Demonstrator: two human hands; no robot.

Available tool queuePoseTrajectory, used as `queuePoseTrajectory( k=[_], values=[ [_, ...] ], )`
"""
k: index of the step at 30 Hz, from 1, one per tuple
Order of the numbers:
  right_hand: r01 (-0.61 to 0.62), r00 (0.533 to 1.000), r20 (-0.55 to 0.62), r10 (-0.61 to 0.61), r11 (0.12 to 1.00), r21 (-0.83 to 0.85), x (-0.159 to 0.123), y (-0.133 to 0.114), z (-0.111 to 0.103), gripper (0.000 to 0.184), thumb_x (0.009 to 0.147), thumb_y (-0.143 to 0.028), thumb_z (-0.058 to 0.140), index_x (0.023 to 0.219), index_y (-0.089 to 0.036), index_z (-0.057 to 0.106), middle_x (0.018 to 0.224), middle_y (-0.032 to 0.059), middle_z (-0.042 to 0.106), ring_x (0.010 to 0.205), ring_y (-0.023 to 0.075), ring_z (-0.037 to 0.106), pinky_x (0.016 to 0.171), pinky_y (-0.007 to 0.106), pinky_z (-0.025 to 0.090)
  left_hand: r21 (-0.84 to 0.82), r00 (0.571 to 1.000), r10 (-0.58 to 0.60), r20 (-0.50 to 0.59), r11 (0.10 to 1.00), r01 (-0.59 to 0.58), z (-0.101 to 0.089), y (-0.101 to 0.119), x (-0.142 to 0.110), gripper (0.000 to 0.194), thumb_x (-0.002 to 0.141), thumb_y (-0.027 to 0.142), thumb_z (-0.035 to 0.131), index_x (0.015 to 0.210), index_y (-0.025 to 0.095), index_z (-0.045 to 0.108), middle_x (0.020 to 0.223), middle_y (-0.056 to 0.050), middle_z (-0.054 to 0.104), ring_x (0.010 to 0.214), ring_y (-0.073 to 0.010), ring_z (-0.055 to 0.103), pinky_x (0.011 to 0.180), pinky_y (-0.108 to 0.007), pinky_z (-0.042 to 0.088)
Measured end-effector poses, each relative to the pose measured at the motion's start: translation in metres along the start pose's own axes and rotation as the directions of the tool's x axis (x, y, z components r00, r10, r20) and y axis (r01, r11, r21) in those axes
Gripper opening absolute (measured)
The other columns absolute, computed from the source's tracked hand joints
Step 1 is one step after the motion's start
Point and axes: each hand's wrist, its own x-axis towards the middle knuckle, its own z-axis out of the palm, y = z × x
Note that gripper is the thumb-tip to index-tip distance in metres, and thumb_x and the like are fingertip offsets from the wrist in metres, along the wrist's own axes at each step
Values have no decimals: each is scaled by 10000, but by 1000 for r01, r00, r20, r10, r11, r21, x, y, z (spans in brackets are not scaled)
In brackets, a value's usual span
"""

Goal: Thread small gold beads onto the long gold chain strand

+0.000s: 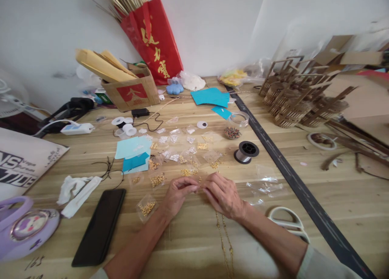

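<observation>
Over the middle of the wooden table (188, 238), my left hand (179, 196) and my right hand (224, 194) meet almost fingertip to fingertip. Both are closed in a pinch, and what they pinch is too small to name. A tiny gold-coloured bit shows close to the fingertips. From under my right hand a gold bead chain (224, 242) runs towards the near table edge; whether the fingers hold its end is hidden. Just beyond the hands lie loose gold findings (189, 172) and a small bag of gold pieces (157, 179). Another bag of gold clasps (147, 208) sits left of my left hand.
At right are a wire spool (246, 151), a bead jar (232, 132), white-handled scissors (288, 222) and a dark strip (282, 171). A black phone (100, 228) and teal papers (135, 161) lie left. Wooden basket-like pieces (294, 109) and a cardboard box (132, 94) stand behind.
</observation>
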Motion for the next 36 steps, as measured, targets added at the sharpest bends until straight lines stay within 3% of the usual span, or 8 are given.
queuePoseTrajectory(
  k=[36],
  values=[
    [8, 1000, -8, -8, 1000, 23, 0, 1, 0, 118, 912, -155, 460, 937, -150, 574, 792, 72, 582, 757, 178, 543, 638, 281, 439, 8, 999, -25, 28, 1000, 25, 0, 0, 0, 197, 553, 282, 820, 639, 137, 717, 578, -12, 627, 587, -120, 526, 632, -251, 412]
  ],
)
